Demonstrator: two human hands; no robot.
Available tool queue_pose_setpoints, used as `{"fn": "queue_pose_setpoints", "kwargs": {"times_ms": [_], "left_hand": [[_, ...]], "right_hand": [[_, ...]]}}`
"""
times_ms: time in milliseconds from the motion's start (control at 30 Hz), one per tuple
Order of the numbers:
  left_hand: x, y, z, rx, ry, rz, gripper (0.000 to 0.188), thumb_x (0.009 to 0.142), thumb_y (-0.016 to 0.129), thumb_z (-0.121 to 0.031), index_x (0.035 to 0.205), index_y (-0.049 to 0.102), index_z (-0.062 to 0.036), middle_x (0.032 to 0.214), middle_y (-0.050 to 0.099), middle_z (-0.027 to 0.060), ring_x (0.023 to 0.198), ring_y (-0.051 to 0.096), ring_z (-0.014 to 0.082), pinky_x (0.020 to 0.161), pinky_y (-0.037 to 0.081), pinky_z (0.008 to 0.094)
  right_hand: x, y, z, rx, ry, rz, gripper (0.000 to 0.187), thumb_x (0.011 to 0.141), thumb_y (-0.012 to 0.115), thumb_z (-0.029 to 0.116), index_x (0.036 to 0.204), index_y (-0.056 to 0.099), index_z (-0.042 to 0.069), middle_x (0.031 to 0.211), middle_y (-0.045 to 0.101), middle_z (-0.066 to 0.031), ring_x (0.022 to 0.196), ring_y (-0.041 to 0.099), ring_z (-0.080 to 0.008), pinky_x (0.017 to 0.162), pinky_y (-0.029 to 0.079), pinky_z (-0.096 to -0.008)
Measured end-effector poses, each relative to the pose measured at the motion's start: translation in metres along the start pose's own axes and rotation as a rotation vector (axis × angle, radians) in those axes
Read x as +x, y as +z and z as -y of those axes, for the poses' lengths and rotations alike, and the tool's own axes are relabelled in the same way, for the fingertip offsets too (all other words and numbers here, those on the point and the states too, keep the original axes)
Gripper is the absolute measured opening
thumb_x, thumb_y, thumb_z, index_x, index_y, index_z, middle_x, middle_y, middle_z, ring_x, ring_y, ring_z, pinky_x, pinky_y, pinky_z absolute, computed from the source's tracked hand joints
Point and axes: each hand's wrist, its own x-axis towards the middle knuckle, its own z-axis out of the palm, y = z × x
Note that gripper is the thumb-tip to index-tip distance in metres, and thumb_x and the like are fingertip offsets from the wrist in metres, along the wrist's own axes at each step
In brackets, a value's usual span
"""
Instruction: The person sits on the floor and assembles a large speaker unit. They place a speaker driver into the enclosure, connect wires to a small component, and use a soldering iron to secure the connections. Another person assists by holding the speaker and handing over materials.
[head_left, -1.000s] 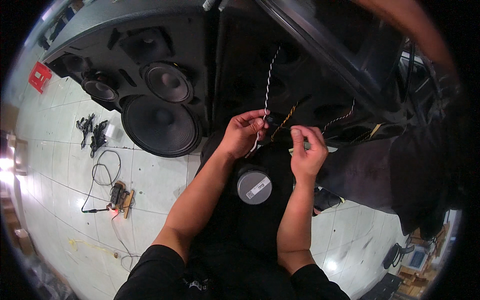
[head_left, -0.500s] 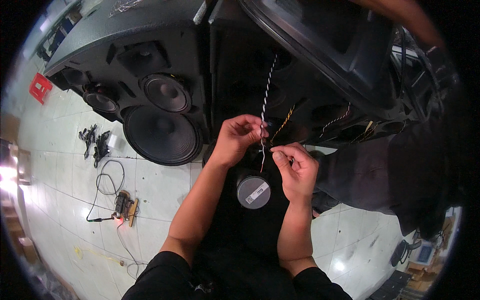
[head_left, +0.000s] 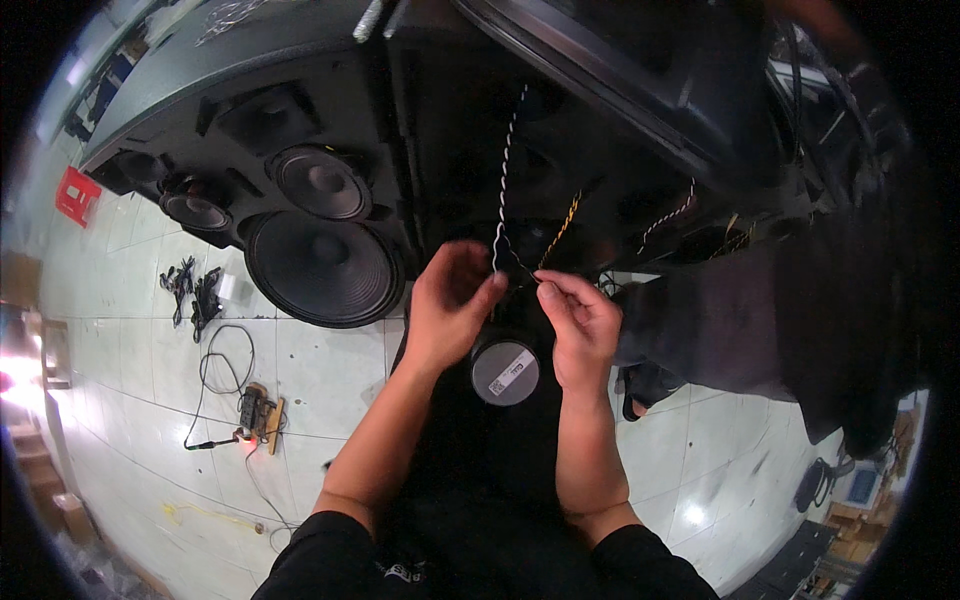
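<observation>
A black-and-white twisted wire pair point(head_left: 505, 170) hangs from a dark speaker cabinet point(head_left: 440, 130) and parts into two strands near my hands. My left hand point(head_left: 450, 305) pinches the white strand between thumb and fingers; its fingertips are slightly blurred. Between thumb and forefinger, my right hand point(head_left: 582, 325) grips the dark strand. Below and between the hands sits a round grey speaker driver point(head_left: 505, 373) with a white label, back face toward me. A yellow-and-black twisted wire pair point(head_left: 560, 230) dangles just beyond my right hand.
To the left stands a speaker cabinet with a large woofer point(head_left: 325, 270) and smaller drivers. A power strip point(head_left: 255, 410) with cords, black cable bundles point(head_left: 205, 300) and a red stool point(head_left: 77, 196) are on the tiled floor. At right is another person's dark clothing point(head_left: 730, 320).
The twisted pair's lower end is now spread into two strands, one in each hand. My left hand has dropped slightly down the wire. The whole view has shifted a little.
</observation>
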Motion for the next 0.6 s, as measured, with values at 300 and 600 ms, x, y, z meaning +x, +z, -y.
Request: {"fn": "queue_pose_setpoints", "kwargs": {"times_ms": [300,600], "left_hand": [[-0.076,0.011,-0.040,0.791,0.146,0.296,0.082,0.056,0.089,-0.022,0.130,0.055,-0.0136,0.120,0.059,0.0160,0.109,0.059,0.0369,0.092,0.051,0.0440],[-0.063,-0.019,0.000,-0.204,-0.151,0.250,0.080,0.056,0.078,-0.006,0.127,0.040,-0.0073,0.128,0.050,0.0133,0.116,0.053,0.0215,0.098,0.043,0.0336]], "right_hand": [[0.012,-0.016,-0.020,0.316,0.205,0.063,0.022,0.090,0.065,0.001,0.111,0.067,-0.005,0.091,0.068,-0.0097,0.077,0.058,-0.0107,0.068,0.044,-0.0240],[0.014,-0.030,-0.019,0.301,0.130,-0.043,0.021,0.091,0.065,0.003,0.110,0.068,-0.003,0.088,0.068,-0.0078,0.074,0.058,-0.0097,0.067,0.045,-0.0238]]}}
